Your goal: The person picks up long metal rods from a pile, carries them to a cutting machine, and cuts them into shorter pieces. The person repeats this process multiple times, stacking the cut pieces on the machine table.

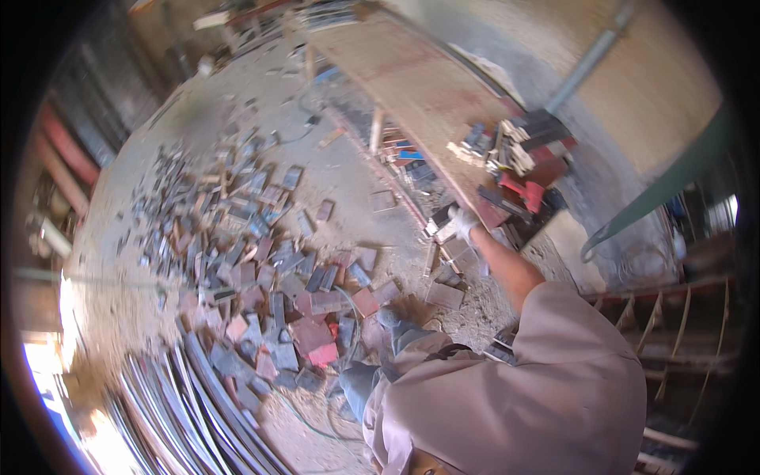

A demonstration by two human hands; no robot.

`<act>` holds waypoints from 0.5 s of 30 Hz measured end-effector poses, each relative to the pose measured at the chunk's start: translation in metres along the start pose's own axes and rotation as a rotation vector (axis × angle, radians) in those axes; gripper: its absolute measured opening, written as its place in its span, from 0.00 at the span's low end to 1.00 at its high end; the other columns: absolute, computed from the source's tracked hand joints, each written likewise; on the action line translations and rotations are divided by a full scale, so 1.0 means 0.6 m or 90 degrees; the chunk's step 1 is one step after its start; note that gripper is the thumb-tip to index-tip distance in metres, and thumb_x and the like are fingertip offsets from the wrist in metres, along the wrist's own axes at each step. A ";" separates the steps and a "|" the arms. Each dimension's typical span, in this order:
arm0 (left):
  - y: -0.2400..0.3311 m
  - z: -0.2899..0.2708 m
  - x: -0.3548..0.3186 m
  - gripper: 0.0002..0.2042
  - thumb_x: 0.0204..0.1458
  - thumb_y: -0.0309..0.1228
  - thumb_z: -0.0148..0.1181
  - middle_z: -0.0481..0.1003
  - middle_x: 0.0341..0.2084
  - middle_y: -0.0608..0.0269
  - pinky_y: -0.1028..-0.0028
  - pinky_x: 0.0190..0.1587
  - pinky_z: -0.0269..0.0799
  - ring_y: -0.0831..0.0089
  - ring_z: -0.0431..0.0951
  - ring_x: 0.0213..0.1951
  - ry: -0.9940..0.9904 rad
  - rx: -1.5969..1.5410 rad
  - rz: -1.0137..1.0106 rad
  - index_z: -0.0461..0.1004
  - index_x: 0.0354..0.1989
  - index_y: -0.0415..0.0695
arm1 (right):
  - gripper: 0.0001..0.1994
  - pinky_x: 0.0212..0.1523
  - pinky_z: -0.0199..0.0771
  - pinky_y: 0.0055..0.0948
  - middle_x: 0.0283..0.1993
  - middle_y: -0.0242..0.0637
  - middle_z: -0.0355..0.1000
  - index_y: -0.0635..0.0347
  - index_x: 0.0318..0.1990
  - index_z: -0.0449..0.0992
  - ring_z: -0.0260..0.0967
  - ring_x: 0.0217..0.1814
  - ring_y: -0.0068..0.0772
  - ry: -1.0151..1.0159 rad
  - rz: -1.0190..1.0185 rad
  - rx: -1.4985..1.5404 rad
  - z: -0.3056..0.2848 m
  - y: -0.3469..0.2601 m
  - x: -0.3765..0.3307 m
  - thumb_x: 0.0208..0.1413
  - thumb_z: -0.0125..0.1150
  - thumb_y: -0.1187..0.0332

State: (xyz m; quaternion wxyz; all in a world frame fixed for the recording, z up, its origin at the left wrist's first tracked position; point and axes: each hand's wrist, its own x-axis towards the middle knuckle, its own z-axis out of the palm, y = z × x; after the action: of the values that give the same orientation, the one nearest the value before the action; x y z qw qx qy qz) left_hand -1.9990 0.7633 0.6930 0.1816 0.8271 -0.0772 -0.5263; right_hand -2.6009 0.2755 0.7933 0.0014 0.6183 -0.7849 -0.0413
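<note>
My right hand (464, 225), in a white glove, reaches out on a pink-sleeved arm to the near edge of a long plywood bench (412, 87). Its fingers are closed on a small dark and pale block (441, 223) right at the bench edge. A heap of small wooden offcuts (518, 150), red, dark and pale, lies on the bench just beyond the hand. My left hand is out of sight. My grey trouser legs and a shoe (389, 318) show below the arm.
Many small red and grey offcuts (261, 269) litter the dusty floor to the left. Long dark strips (182, 404) lie bundled at the lower left. A grey pipe (590, 59) and a green frame (673, 182) stand to the right. A thin cable (352, 317) runs across the floor.
</note>
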 end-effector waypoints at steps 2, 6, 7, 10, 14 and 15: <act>-0.060 0.034 -0.047 0.25 0.64 0.47 0.60 0.82 0.51 0.48 0.62 0.59 0.74 0.58 0.81 0.55 0.011 -0.049 -0.030 0.78 0.59 0.39 | 0.19 0.45 0.79 0.50 0.45 0.49 0.81 0.56 0.54 0.78 0.80 0.46 0.46 -0.163 -0.300 -0.217 0.113 -0.143 -0.040 0.61 0.62 0.55; -0.191 0.137 -0.172 0.26 0.62 0.49 0.62 0.83 0.52 0.48 0.62 0.60 0.74 0.58 0.81 0.56 0.067 -0.170 -0.131 0.80 0.58 0.40 | 0.16 0.50 0.81 0.43 0.50 0.45 0.83 0.55 0.50 0.81 0.82 0.50 0.46 -0.515 -0.398 0.009 0.208 -0.450 -0.271 0.57 0.69 0.60; -0.211 0.166 -0.188 0.26 0.62 0.49 0.62 0.83 0.52 0.47 0.62 0.60 0.74 0.58 0.81 0.57 0.072 -0.202 -0.157 0.81 0.57 0.40 | 0.15 0.49 0.81 0.43 0.49 0.46 0.83 0.55 0.50 0.82 0.82 0.49 0.47 -0.583 -0.292 0.177 0.235 -0.497 -0.330 0.59 0.68 0.59; -0.304 0.229 -0.168 0.24 0.61 0.48 0.63 0.84 0.51 0.50 0.63 0.58 0.75 0.59 0.82 0.56 0.162 -0.352 -0.196 0.82 0.56 0.41 | 0.13 0.47 0.80 0.43 0.42 0.47 0.84 0.54 0.49 0.83 0.83 0.45 0.44 -0.635 -0.545 0.356 0.225 -0.679 -0.487 0.63 0.65 0.58; -0.347 0.257 -0.203 0.22 0.60 0.47 0.61 0.84 0.50 0.51 0.65 0.55 0.76 0.63 0.84 0.52 0.230 -0.458 -0.324 0.85 0.52 0.43 | 0.14 0.38 0.80 0.29 0.37 0.34 0.82 0.58 0.57 0.80 0.79 0.34 0.23 -0.707 -0.748 0.231 0.123 -0.839 -0.630 0.67 0.60 0.68; -0.363 0.255 -0.202 0.22 0.59 0.47 0.61 0.84 0.50 0.50 0.64 0.55 0.76 0.62 0.84 0.53 0.233 -0.511 -0.345 0.85 0.52 0.44 | 0.13 0.34 0.79 0.28 0.34 0.34 0.82 0.57 0.57 0.80 0.79 0.32 0.24 -0.741 -0.715 0.249 0.122 -0.860 -0.640 0.68 0.58 0.69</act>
State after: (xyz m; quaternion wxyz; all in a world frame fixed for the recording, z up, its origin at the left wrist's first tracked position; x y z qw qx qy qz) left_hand -2.2028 0.9695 0.6541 0.3521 0.7610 0.3810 -0.3896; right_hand -2.0135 0.5333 0.7049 -0.5326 0.7871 -0.2280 -0.2118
